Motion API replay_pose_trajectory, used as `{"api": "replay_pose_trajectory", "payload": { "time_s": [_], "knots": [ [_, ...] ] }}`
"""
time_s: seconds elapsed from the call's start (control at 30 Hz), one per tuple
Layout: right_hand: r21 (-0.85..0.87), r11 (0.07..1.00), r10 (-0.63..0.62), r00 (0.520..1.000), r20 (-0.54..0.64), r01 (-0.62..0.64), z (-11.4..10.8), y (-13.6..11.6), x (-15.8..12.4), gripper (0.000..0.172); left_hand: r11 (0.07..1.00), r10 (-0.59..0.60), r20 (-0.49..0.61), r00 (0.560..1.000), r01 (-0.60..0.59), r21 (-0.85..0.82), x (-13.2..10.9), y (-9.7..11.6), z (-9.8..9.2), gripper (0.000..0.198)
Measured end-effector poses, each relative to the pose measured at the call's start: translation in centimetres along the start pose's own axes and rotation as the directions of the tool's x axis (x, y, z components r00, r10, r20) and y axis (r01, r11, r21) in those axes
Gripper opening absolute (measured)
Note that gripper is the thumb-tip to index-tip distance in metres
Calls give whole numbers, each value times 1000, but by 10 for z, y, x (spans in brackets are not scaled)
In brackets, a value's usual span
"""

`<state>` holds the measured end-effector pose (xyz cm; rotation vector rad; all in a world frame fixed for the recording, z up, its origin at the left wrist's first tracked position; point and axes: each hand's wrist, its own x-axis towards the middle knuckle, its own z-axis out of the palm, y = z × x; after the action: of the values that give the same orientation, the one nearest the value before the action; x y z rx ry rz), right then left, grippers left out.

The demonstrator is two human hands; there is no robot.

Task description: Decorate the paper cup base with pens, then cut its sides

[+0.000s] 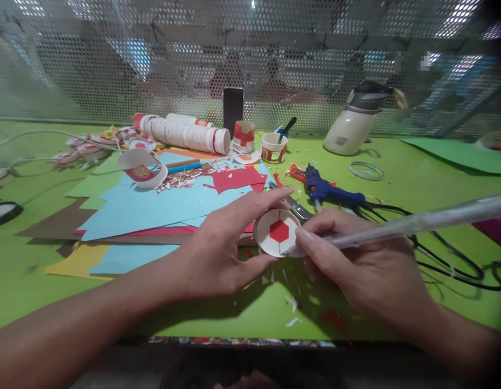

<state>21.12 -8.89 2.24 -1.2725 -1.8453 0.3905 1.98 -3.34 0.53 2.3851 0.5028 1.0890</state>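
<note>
Near frame centre, our left hand point(220, 243) pinches the disc point(279, 230), our right hand point(367, 267) the pen point(412, 223); a loosened pinch might make strokes stray

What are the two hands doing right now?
Left hand: holding a red-centred white disc by its edge, between thumb and fingers.
Right hand: closed on a pen, its tip at the disc.

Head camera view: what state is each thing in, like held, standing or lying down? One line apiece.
Left hand: gripping the white disc
Right hand: gripping the pen
White disc: held, red hexagon facing the camera
Pen: tip at the disc's lower edge
Glue gun: lying down; on or off unclear
Bottle: standing, lid on
Cup stack: lying lengthwise
Paper sheets: piled unevenly
Pale ring: lying flat
</note>
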Motion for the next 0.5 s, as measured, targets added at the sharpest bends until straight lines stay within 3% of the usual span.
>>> {"api": "replay_pose_trajectory", "payload": {
  "time_s": [0.5],
  "knots": [
    [26,999,35,992,119,-38,0,2,5,19,994,54,28,998,-56,96,-3,-6,1,71]
  ]
}}
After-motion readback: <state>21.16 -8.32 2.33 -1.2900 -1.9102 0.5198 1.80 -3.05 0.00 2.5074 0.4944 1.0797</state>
